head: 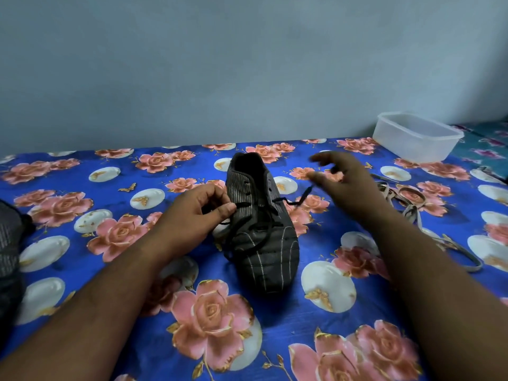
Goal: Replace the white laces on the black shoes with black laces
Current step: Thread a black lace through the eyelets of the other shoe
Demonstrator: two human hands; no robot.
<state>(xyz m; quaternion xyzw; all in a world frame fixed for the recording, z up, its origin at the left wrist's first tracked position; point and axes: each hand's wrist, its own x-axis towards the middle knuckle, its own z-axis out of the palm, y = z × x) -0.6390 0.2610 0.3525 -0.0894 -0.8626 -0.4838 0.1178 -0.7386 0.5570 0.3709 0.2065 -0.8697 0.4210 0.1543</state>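
Shoe: the black shoe (262, 229) lies on the floral blue sheet (316, 320) between my forearms, toe toward me, heel toward the wall.
Black lace: the black lace (248, 237) runs through the lower eyelets; one end trails off the shoe's right side toward my right hand, and the crossings blend into the dark upper, so I cannot count them.
My left hand: my left hand (196, 213) sits at the shoe's left edge, thumb and forefinger pinching the black lace where it leaves an eyelet.
My right hand: my right hand (339, 178) hovers right of the shoe, smeared by blur; fingers look spread and loose, and I cannot tell whether they touch the lace end.
White laces: the white laces (428, 215) lie loose on the sheet at right, partly hidden behind my right forearm.
Left edge: a second dark shoe (9, 259), cut off by the frame.
Far right: a clear plastic tub (416, 137) near the wall.
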